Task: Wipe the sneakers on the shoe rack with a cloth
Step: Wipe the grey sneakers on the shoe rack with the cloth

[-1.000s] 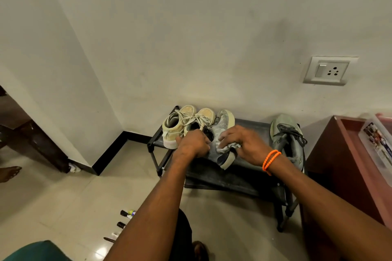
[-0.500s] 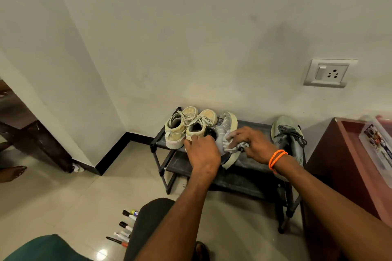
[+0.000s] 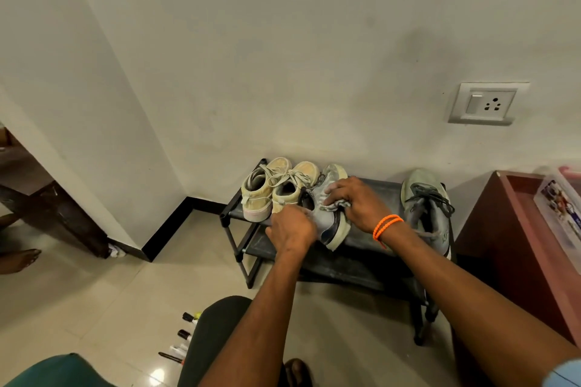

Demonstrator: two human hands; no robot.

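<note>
- The pale wall (image 3: 283, 56) fills most of what I see, with a black skirting strip (image 3: 169, 223) along its foot and a white switch-and-socket plate (image 3: 485, 104) set into it on the right.
- The tiled floor (image 3: 94, 292) is glossy and cream-coloured; a few markers (image 3: 185, 336) lie on it near the person's knee.
- A reddish-brown cabinet (image 3: 503, 245) stands at the right, just beside the rack, with a clear plastic box (image 3: 562, 207) on top.
- The black shoe rack (image 3: 371, 248) stands against the wall and has 2 shelves in view.
- On the top shelf, at the left end, 2 beige sneakers (image 3: 273, 188) sit side by side, heels toward me, laces loose.
- At the right end of the same shelf rests 1 grey-green sneaker (image 3: 424, 198) with dark laces, apart from the others.
- Between them is the grey sneaker (image 3: 330, 220), tipped onto its side so its pale sole edge faces right, touching the nearer beige one.
- The left hand (image 3: 292, 229) has its fingers curled at the heel end of that grey sneaker, gripping it.
- The right hand (image 3: 361, 204), with 2 orange bands (image 3: 386, 225) at the wrist, lies over the shoe's upper, fingers bent round the cloth and pressing it down.
- The cloth (image 3: 334, 205) is a small, pale, crumpled wad, mostly hidden under the right fingers, on the grey sneaker's side.
</note>
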